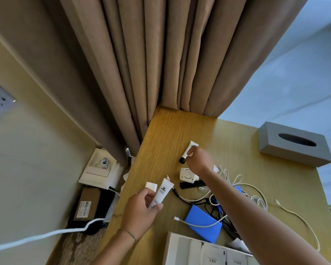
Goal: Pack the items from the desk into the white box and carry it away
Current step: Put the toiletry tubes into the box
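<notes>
A: What's left of the white box?
B: The left hand, above its near corner, fingers closed around a white tube and a small white block.
A: And further right?
B: Beyond the box, the right hand pinches a black-capped tube on the desk. Right of it, tangled cables.
</notes>
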Demonstrator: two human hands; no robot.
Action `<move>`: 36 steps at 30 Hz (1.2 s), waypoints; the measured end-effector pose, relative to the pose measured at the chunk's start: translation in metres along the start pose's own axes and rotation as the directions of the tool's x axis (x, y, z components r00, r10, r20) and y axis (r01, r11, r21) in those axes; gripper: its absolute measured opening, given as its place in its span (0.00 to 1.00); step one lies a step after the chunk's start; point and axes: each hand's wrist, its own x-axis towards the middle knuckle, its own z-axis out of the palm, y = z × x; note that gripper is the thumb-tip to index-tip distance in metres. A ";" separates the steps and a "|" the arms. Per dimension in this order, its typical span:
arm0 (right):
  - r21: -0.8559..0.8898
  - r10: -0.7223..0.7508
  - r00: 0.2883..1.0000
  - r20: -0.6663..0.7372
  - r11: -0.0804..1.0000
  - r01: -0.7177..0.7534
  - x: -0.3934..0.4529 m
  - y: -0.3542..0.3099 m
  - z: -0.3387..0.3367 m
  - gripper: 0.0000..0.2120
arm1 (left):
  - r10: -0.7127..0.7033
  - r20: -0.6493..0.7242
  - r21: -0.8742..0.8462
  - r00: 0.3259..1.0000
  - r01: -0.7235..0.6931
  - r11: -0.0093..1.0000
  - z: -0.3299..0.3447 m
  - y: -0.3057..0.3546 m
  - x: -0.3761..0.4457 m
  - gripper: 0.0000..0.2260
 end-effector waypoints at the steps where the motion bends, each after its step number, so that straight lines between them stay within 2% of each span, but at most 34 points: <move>1: -0.050 0.009 1.000 -0.002 0.999 -0.009 0.006 -0.002 0.003 0.10 | -0.026 -0.005 -0.072 1.000 0.025 0.997 -0.003 0.005 -0.001 0.09; 5: -0.179 0.076 0.997 -0.029 0.981 -0.080 0.023 -0.006 0.017 0.10 | -0.111 0.004 -0.223 0.994 0.109 0.969 -0.015 0.020 -0.004 0.11; 9: -0.195 0.118 0.992 -0.041 0.973 -0.124 0.030 -0.007 0.029 0.14 | -0.137 -0.004 -0.260 0.990 0.132 0.957 -0.021 0.023 -0.007 0.12; 12: -0.174 0.127 0.991 -0.050 0.976 -0.134 0.033 -0.007 0.035 0.10 | -0.150 -0.008 -0.300 0.989 0.141 0.944 -0.025 0.022 -0.011 0.12; 16: -0.080 0.085 0.996 0.000 0.993 -0.085 0.028 -0.009 0.033 0.07 | -0.148 0.015 -0.316 0.989 0.145 0.938 -0.032 0.023 -0.017 0.15; 21: 0.037 0.027 0.999 -0.023 0.999 -0.026 0.000 -0.016 0.005 0.08 | -0.060 0.031 -0.268 0.998 0.066 0.961 -0.036 0.031 -0.027 0.20; 29: 0.318 0.000 0.998 -0.070 0.948 0.022 -0.101 -0.024 -0.050 0.12 | -0.061 0.034 -0.263 0.998 0.068 0.962 -0.038 0.034 -0.042 0.20; 36: 0.344 -0.132 0.985 -0.109 0.925 0.162 -0.192 -0.016 -0.065 0.19 | -0.005 0.070 -0.354 0.998 0.030 0.935 -0.039 0.040 -0.064 0.20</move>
